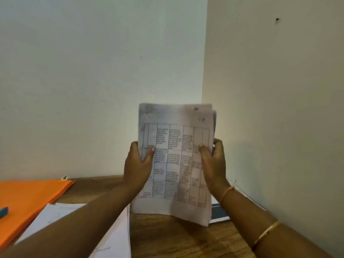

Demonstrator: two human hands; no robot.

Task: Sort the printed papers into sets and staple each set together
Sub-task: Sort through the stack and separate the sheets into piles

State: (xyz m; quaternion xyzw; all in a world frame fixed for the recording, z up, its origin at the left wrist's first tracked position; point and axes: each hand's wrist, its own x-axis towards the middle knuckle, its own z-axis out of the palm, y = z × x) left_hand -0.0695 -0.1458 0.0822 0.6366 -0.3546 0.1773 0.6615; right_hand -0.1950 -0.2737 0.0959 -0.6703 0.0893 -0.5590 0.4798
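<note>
Walls fill most of the view, pale and meeting in a corner. Below them is a brown wood desk. An orange folder lies on its left side, and white sheets lie just beside the folder, nearer the person. The papers stand upright in the middle, held up in front of the corner, with a printed table on the front page. The pages are not lined up, so the back ones stick out at the top and right. I cannot tell if the bottom edge touches the desk. The left hand grips the left edge, with its thumb flat on the front page and the other fingers hidden behind. The right hand grips the right edge the same way, thumb on the front and fingers curled round the back. A dark book lies on the desk behind the papers, to the right. A small blue thing rests on the folder. A gold bangle sits on the right arm, and a thin thread goes round that wrist.
</note>
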